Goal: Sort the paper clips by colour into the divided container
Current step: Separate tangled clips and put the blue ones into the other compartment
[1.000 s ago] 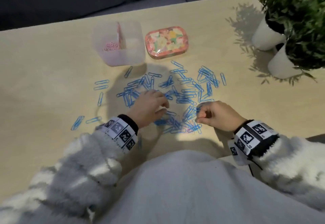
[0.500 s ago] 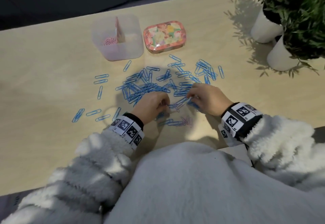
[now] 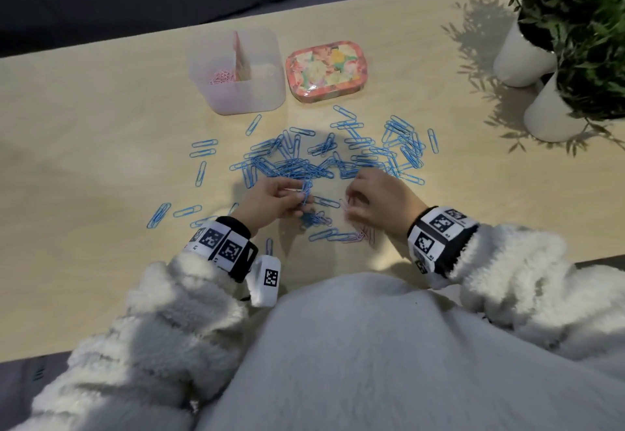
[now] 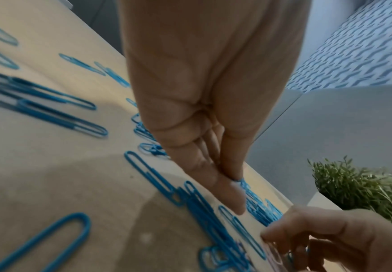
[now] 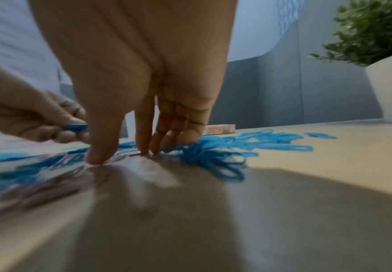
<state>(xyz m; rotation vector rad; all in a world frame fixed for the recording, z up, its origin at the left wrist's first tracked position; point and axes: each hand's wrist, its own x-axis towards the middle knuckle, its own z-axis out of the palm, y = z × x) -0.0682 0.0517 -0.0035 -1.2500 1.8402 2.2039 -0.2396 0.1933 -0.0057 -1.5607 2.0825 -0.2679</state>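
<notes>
Many blue paper clips (image 3: 297, 166) lie scattered on the wooden table (image 3: 84, 159). A few pink clips (image 3: 363, 236) lie near its front edge. My left hand (image 3: 304, 198) pinches a small bunch of blue paper clips (image 3: 306, 190) between thumb and fingers, just above the table; they show blue at the fingertips (image 4: 237, 179). My right hand (image 3: 350, 207) stands fingertips-down on the table with thumb (image 5: 99, 158) and fingers (image 5: 148, 147) apart, touching a pink clip (image 3: 345, 205). The translucent divided container (image 3: 236, 99) stands at the back, with pink clips (image 3: 221, 77) in its left compartment.
A floral tin (image 3: 326, 70) sits right of the container. Two white pots with green plants (image 3: 521, 58) stand at the far right. Loose blue clips (image 3: 159, 215) trail off to the left. The table's front edge is close to my body.
My left hand has lifted a few blue clips off the pile. My right hand has uncurled, and its fingertips now stand by the pink clips.
</notes>
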